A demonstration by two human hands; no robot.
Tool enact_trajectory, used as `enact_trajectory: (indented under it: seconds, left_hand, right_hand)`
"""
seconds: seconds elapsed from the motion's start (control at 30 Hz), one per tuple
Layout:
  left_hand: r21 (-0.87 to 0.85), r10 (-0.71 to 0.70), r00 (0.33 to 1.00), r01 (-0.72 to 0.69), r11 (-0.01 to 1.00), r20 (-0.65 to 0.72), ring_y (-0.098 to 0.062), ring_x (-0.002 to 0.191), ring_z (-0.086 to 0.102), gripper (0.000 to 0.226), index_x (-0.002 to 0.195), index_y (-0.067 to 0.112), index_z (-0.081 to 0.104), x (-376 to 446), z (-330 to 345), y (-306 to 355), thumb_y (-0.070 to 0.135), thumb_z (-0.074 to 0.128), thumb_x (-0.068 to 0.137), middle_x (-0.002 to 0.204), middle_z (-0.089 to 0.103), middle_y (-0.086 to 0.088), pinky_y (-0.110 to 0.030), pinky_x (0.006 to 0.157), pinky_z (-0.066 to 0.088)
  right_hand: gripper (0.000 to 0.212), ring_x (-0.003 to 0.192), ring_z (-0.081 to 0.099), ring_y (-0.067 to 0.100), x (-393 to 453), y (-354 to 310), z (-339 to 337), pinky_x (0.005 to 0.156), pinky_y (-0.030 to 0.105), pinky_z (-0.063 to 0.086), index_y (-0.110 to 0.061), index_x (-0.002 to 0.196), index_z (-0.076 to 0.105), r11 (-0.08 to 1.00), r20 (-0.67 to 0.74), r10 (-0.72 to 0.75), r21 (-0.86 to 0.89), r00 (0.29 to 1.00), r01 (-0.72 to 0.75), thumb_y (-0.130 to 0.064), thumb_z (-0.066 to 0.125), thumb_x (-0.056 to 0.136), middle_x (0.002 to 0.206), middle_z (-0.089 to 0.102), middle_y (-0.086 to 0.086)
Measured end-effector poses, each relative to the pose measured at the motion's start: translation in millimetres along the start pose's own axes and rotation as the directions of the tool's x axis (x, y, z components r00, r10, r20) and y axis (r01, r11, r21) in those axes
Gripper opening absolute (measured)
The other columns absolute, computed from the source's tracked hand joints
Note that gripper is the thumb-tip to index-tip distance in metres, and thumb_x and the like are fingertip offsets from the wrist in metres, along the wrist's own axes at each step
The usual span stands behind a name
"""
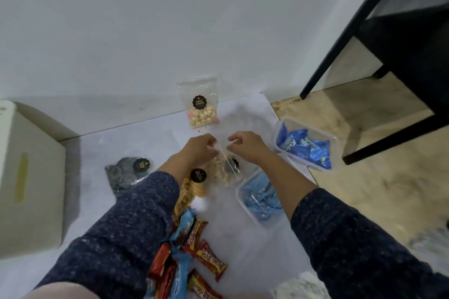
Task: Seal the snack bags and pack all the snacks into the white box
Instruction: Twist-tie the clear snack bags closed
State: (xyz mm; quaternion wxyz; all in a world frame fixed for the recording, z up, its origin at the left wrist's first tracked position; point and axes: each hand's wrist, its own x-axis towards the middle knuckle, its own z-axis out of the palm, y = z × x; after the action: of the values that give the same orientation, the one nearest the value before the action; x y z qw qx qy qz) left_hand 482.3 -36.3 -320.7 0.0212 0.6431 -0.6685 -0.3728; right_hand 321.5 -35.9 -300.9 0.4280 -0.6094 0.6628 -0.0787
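Both hands, left (200, 147) and right (245, 145), pinch the top of a clear bag (224, 170) of snacks. Right of it, two tubs (303, 145) hold blue packets.

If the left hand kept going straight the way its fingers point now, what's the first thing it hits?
Probably the right hand: the left hand pinches the clear snack bag top with fingers aimed across at it. Depth is unclear.

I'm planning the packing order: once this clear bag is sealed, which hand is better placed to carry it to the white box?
Left hand, probably: the white box sits on its side, and it already pinches the clear bag.
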Motion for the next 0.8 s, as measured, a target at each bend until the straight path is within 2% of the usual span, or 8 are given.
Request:
enact_trajectory:
  seconds: [0.13,0.23,0.3,0.37,0.47,0.57,0.7,0.8]
  left_hand:
    - [-0.092,0.045,0.995,-0.053,0.994,-0.084,-0.025,0.111,0.057,0.029,0.113,0.007,0.056,-11,5,0,0.024,0.062,0.089,0.117,0.064,-0.009,-0.029,0.088,0.041]
    - [-0.171,0.035,0.986,-0.064,0.983,-0.165,-0.024,0.107,0.057,0.025,0.109,0.007,0.057,-28,-4,-1,0.024,0.059,0.091,0.111,0.065,-0.007,-0.024,0.083,0.038]
    - [-0.213,0.038,0.972,-0.088,0.973,-0.232,-0.023,0.100,0.056,0.017,0.101,0.010,0.057,-42,-13,-4,0.025,0.058,0.092,0.101,0.063,-0.005,-0.023,0.079,0.036]
    - [-0.307,0.005,0.959,-0.096,0.947,-0.285,-0.021,0.092,0.054,0.011,0.093,0.015,0.053,-56,-25,-7,0.025,0.058,0.092,0.092,0.060,-0.002,-0.026,0.075,0.036]
    - [-0.492,-0.063,0.938,-0.122,0.862,-0.342,-0.023,0.090,0.061,0.011,0.094,0.015,0.052,-77,-41,-14,0.024,0.057,0.091,0.082,0.061,0.002,-0.032,0.080,0.047]
    - [-0.588,-0.076,0.907,-0.202,0.783,-0.413,-0.024,0.090,0.065,0.011,0.097,0.013,0.053,-101,-57,-16,0.020,0.058,0.091,0.081,0.061,0.003,-0.037,0.088,0.049]
    - [-0.657,-0.078,0.862,-0.320,0.683,-0.501,-0.018,0.081,0.063,0.008,0.098,0.012,0.056,-129,-74,-11,0.015,0.058,0.091,0.081,0.063,0.004,-0.029,0.079,0.047]
    - [-0.703,-0.124,0.816,-0.395,0.591,-0.564,-0.011,0.076,0.062,0.005,0.095,0.012,0.059,-151,-86,-9,0.015,0.058,0.091,0.079,0.063,0.003,-0.030,0.079,0.048]
  right_hand:
    - [0.034,0.105,0.064,0.023,-19,5,10,0.098,0.033,0.047,-0.013,0.116,0.065,1.000,-0.050,0.010,0.026,0.999,-0.009,-0.021,0.065,0.084,0.113,0.069,0.011]
    - [0.027,0.092,0.064,0.019,-33,1,14,0.089,0.030,0.048,-0.013,0.110,0.068,0.998,-0.073,0.010,0.062,0.997,-0.006,-0.021,0.063,0.085,0.109,0.070,0.009]
    - [0.022,0.090,0.061,0.017,-42,-7,16,0.084,0.028,0.046,-0.013,0.101,0.071,0.998,-0.114,-0.008,0.067,0.993,0.016,-0.028,0.061,0.086,0.105,0.071,0.007]
    - [0.026,0.087,0.063,0.019,-55,-18,16,0.082,0.030,0.047,-0.014,0.089,0.071,0.992,-0.165,-0.023,0.120,0.986,0.044,-0.037,0.060,0.087,0.096,0.072,0.006]
    - [0.023,0.075,0.066,0.013,-80,-40,14,0.074,0.029,0.050,-0.021,0.076,0.067,0.940,-0.192,-0.081,0.311,0.978,0.138,-0.039,0.061,0.088,0.085,0.071,-0.001]
    - [0.014,0.072,0.064,0.010,-101,-62,9,0.068,0.021,0.047,-0.022,0.074,0.065,0.889,-0.283,-0.154,0.377,0.947,0.258,-0.025,0.063,0.088,0.087,0.069,0.000]
    - [0.014,0.074,0.063,0.011,-118,-91,-1,0.069,0.021,0.047,-0.024,0.075,0.064,0.844,-0.327,-0.229,0.402,0.917,0.355,-0.018,0.063,0.088,0.081,0.067,-0.001]
    - [0.012,0.075,0.062,0.011,-130,-109,-10,0.072,0.026,0.049,-0.021,0.078,0.065,0.798,-0.324,-0.286,0.440,0.902,0.411,-0.015,0.063,0.089,0.079,0.066,-0.003]
